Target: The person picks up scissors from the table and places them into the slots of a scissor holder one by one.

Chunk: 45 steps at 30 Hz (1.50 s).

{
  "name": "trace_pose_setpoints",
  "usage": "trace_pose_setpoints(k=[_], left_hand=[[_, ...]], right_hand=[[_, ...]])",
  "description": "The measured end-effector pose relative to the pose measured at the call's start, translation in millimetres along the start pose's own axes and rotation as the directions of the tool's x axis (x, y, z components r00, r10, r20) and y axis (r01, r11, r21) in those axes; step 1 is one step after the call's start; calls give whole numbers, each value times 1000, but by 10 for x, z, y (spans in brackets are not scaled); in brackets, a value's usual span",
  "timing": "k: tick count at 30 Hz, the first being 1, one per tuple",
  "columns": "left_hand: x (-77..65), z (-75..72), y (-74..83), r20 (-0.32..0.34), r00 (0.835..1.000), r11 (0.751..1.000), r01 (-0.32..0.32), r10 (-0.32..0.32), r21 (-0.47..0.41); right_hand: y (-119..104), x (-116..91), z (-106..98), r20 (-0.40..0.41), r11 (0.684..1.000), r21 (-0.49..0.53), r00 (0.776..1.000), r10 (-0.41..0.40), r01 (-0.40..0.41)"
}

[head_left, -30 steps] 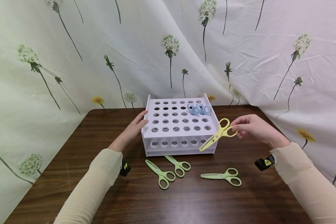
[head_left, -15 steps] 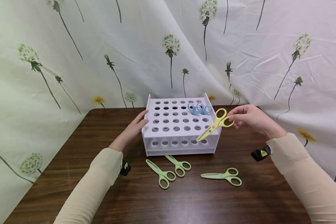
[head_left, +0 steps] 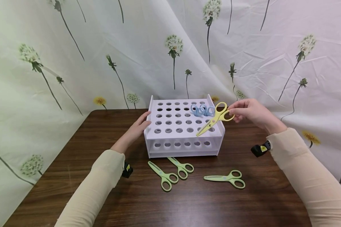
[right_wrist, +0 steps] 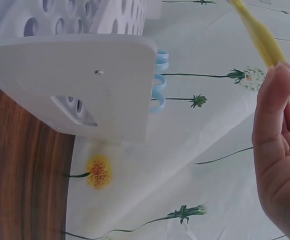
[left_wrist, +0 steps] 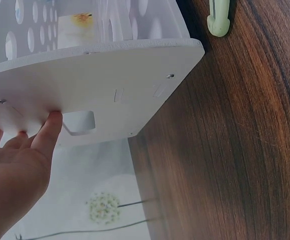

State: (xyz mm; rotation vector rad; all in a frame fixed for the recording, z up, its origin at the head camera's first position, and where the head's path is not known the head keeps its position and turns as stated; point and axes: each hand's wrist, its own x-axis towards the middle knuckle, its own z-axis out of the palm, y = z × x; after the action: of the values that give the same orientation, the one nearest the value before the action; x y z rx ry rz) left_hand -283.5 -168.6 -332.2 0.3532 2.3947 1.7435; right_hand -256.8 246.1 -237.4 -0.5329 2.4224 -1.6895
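Note:
My right hand point(head_left: 251, 113) pinches yellow scissors point(head_left: 216, 119) by one finger loop, blades slanting down to the left above the right part of a white rack point(head_left: 173, 123). In the right wrist view only a yellow handle point(right_wrist: 262, 37) shows between the thumb and a finger. Blue scissor handles point(head_left: 202, 110) stick up from holes at the rack's back right; their blades are out of sight. The left hand point(head_left: 134, 129) rests on the rack's left side panel, its fingertips touching the panel beside a cutout in the left wrist view.
Three pairs of green scissors lie on the wooden table point(head_left: 116, 198): two overlap the area in front of the rack, green scissors point(head_left: 162, 176) and green scissors point(head_left: 182, 167), and green scissors point(head_left: 225, 178) lie further right. A flowered cloth point(head_left: 145, 63) hangs behind the table.
My right hand has risen and moved left with the yellow scissors, from beside the rack's right front corner to above its right part. The left hand stays on the side panel.

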Motion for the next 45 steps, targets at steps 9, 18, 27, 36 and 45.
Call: trace_pose_setpoints(k=[9, 18, 27, 36, 45], left_hand=[[0, -3, -9, -3, 1000, 1000, -4, 4, 7], [11, 4, -5, 6, 1000, 1000, -16, 16, 5], [27, 5, -10, -5, 1000, 1000, -15, 15, -15], [11, 8, -2, -1, 1000, 1000, -24, 24, -9], [23, 15, -5, -4, 1000, 1000, -14, 14, -5]], right_hand=[[-98, 127, 56, -42, 1000, 9, 999, -14, 14], [-138, 228, 111, -87, 997, 76, 996, -25, 32], [-165, 285, 112, -97, 995, 86, 994, -49, 58], [-183, 369, 159, -141, 996, 35, 987, -77, 83], [-246, 433, 186, -151, 995, 16, 984, -90, 94]])
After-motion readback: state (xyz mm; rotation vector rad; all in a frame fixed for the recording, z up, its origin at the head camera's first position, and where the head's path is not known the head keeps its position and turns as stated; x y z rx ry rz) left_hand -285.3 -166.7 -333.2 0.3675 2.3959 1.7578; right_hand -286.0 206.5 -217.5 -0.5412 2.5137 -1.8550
